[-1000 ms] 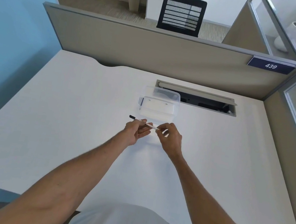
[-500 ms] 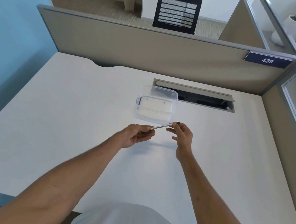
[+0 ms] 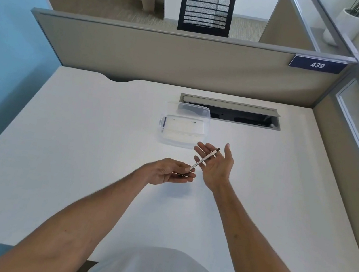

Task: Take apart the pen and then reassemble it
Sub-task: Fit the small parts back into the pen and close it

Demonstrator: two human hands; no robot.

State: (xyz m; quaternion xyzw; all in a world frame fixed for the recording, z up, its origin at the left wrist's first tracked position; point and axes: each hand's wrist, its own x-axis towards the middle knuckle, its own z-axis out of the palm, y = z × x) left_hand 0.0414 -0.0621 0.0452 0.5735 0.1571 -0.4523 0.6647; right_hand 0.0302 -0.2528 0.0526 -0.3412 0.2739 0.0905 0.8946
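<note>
A slim white pen (image 3: 204,160) with a dark far tip slants up to the right above the middle of the white desk (image 3: 76,155). My left hand (image 3: 167,174) pinches its near end between thumb and fingers. My right hand (image 3: 216,165) is spread, palm up, just right of the left one. The pen's upper half lies across its fingers, which do not close around it. A small dark piece seems to sit under my left fingers, too small to make out.
A clear plastic box (image 3: 183,128) with its lid propped behind stands just beyond my hands. An open cable slot (image 3: 231,112) is cut into the desk behind it. Grey partitions (image 3: 162,58) wall the desk at the back and right.
The pen swung from pointing far-left to pointing far-right. My right hand let go of its pinch and opened, palm up, under the pen. Both hands drifted slightly right.
</note>
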